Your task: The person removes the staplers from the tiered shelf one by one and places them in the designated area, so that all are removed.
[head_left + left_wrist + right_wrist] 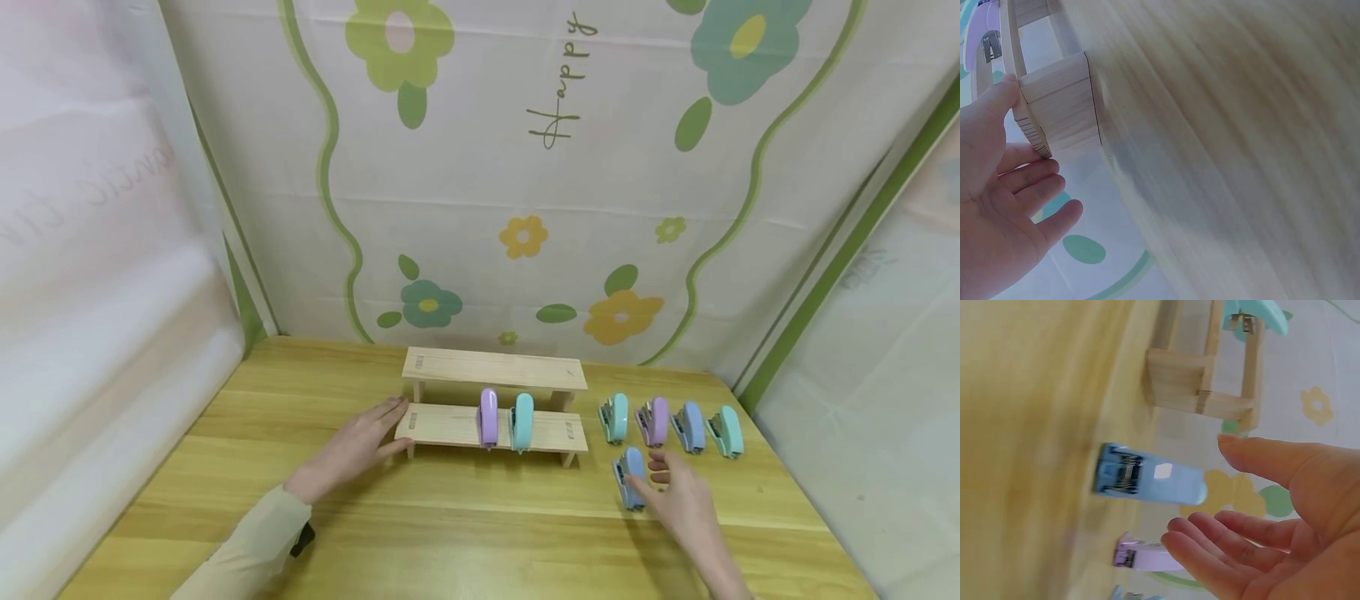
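Observation:
A two-step wooden shelf (442, 423) stands on the table, and my left hand (358, 446) holds the left end of its lower step. In the left wrist view the thumb (1001, 94) lies on one edge of that board, with the index finger at the opposite edge. A purple stapler (489, 418) and a mint stapler (522, 422) stand side by side on the lower step. Right of the shelf, my right hand (686, 504) is beside a blue stapler (1166, 481) on the table, thumb and fingers spread apart with nothing between them.
Behind the blue stapler is a row of several more: mint (617, 418), purple (657, 420), blue (692, 427) and mint (727, 432). The shelf's upper step (491, 368) rises at the back. Flower-printed cloth (450, 183) hangs behind the table (465, 533) and along both sides.

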{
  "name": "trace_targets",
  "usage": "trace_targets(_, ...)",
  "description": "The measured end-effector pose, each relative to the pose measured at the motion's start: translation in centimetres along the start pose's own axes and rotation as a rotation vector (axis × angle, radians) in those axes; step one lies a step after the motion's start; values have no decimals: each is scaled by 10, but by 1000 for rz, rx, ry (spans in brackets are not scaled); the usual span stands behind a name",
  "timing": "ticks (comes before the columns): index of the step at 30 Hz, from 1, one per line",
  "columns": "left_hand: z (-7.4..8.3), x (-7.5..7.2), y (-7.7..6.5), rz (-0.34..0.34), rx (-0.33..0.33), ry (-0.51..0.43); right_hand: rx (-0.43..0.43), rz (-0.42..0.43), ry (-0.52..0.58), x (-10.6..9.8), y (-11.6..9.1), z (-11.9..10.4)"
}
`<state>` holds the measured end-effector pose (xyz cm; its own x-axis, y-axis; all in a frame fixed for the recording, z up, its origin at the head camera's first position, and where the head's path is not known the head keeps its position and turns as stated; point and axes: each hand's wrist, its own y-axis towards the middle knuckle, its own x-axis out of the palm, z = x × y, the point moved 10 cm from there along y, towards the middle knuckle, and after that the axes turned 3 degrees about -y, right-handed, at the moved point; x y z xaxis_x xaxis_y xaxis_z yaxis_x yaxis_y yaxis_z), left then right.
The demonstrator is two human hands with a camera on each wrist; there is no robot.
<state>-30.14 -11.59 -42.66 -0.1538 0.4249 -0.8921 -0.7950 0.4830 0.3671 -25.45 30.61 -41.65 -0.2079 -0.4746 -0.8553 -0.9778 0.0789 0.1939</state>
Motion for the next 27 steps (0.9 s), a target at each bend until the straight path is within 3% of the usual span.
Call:
trace_targets(5,1,-3,0,10,2,1,-76,79,-6,-13,3,-20)
trace_targets(13,1,-3,0,2,1,-2,-119,87,20,-16,8,-47)
trace_targets(27,0,-1,0,2,0,-6,-153,36,107,6,18,-94)
